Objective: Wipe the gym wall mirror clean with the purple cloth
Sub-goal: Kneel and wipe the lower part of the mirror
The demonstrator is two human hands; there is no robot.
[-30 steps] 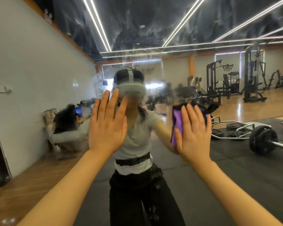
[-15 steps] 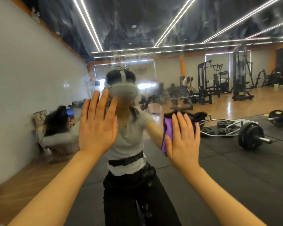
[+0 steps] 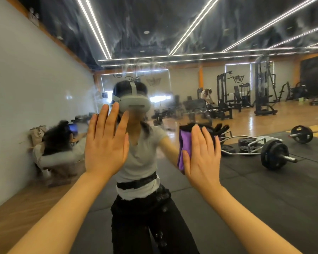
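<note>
Pressing the purple cloth [image 3: 184, 143] flat against the gym wall mirror [image 3: 173, 30], the right hand [image 3: 202, 158] has its fingers straight over it, while the left hand [image 3: 106, 142] lies released and open-palmed on the glass beside it, apparently as a brace. Wiping looks to be in hand, since hazy smears show above the hands. The next move calls for sweeping the cloth up into that haze with steady pressure.
</note>
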